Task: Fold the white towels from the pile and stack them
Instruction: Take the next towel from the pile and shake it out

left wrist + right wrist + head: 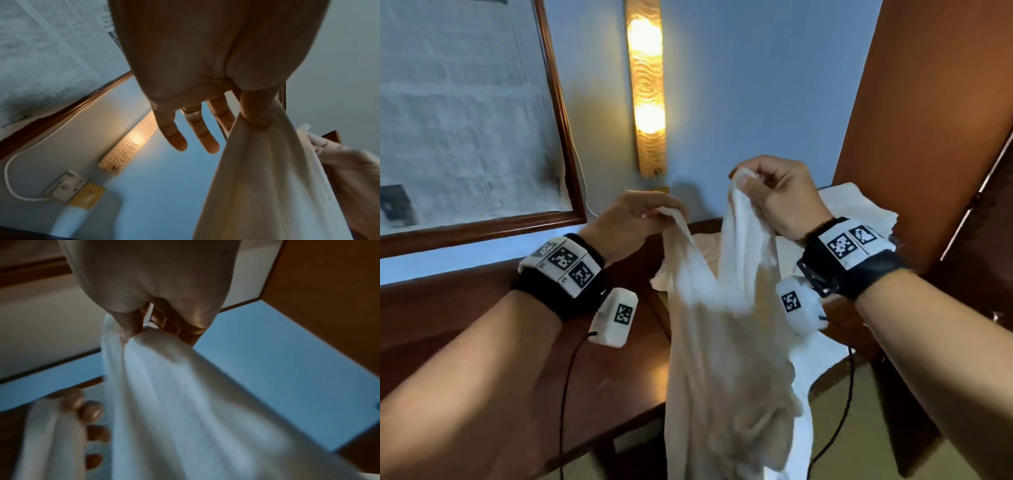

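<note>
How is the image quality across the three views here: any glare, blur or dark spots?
Head view: the wall lamp blows out at its two bulbs; the towel and both hands are fairly sharp, and edges bend from the wide lens. Left wrist view: the left hand is backlit and dark, the far side smeared. Right wrist view: dim and soft throughout, with the right hand in shadow.

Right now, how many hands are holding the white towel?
2. The left hand pinches one top edge of the hanging towel; the right hand pinches the other, slightly higher. No other hand is in view.
</note>
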Demonstrator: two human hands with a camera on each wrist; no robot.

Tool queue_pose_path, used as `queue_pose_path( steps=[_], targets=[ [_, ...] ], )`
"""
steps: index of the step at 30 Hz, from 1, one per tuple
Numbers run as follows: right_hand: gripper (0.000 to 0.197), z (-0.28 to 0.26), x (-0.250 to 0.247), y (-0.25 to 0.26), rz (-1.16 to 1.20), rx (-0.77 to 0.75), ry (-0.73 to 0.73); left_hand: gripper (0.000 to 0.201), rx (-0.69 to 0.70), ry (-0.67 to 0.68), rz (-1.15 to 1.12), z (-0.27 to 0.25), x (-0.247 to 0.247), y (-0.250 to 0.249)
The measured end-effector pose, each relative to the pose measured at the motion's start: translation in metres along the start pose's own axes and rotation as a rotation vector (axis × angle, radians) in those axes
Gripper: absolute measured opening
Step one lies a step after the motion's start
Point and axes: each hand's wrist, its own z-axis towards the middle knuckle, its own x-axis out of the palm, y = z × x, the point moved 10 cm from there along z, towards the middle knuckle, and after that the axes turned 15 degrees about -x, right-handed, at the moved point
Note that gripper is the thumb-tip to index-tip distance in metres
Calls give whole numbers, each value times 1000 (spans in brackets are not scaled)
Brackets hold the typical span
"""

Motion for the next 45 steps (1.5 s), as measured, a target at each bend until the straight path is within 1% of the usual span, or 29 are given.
queue_pose_path(
  steps=[2, 4, 6, 8, 9, 11, 13, 16, 19, 21, 22, 24, 25, 26, 28, 30, 32, 34, 36, 38, 39, 41, 45],
  targets=[
    [15, 8, 20, 13, 37, -38, 31, 31, 43, -107, 32, -5, -15, -6],
    [15, 14, 37, 24, 58, -61, 71, 30, 79, -233, 56, -11, -32, -11],
    [12, 18, 49, 31, 67, -71, 102, 29, 96, -336, 2, -16, -51, -14],
    [8, 22, 60, 39, 63, -63, 140, 28, 107, -391, -39, -21, -64, -16],
    [9, 23, 65, 42, 64, -60, 156, 27, 111, -404, -45, -23, -68, -18],
    [12, 25, 75, 49, 51, -76, 173, 27, 122, -403, -58, -28, -74, -20],
    [10, 28, 86, 55, 35, -106, 184, 25, 120, -374, -75, -30, -77, -21],
    [9, 33, 102, 59, 41, -136, 205, 17, 87, -293, -96, -33, -80, -19],
    [12, 38, 117, 63, 84, -163, 220, 9, 63, -261, -126, -38, -89, -15],
    [14, 38, 132, 61, 126, -161, 273, 12, 47, -267, -148, -42, -98, -10],
    [16, 36, 143, 59, 142, -149, 337, 16, 30, -279, -144, -44, -103, -5],
    [20, 27, 168, 54, 208, -91, 479, 20, -26, -324, -138, -51, -114, 6],
    [19, 22, 178, 50, 264, -47, 517, 23, -64, -344, -145, -55, -118, 13],
    [16, 17, 186, 46, 331, 3, 527, 24, -110, -359, -158, -59, -119, 21],
    [13, 7, 200, 36, 473, 113, 499, 21, -194, -380, -213, -71, -116, 37],
    [14, -3, 215, 25, 538, 176, 464, 24, -279, -385, -259, -82, -107, 56],
    [13, -9, 228, 17, 481, 171, 450, 26, -386, -358, -340, -93, -97, 78],
    [15, -12, 238, 13, 370, 130, 457, 29, -477, -324, -490, -105, -87, 100],
    [16, -14, 246, 11, 315, 95, 459, 32, -483, -312, -547, -114, -84, 109],
    [16, -16, 254, 11, 305, 68, 458, 25, -433, -321, -379, -119, -89, 109],
    [17, -16, 257, 10, 305, 59, 456, 25, -397, -340, -278, -119, -93, 106],
    [18, -16, 263, 7, 309, 63, 454, 32, -336, -400, -129, -120, -105, 105],
    [18, -19, 270, -9, 413, 111, 399, 36, -323, -555, 10, -119, -122, 103]
  ],
)
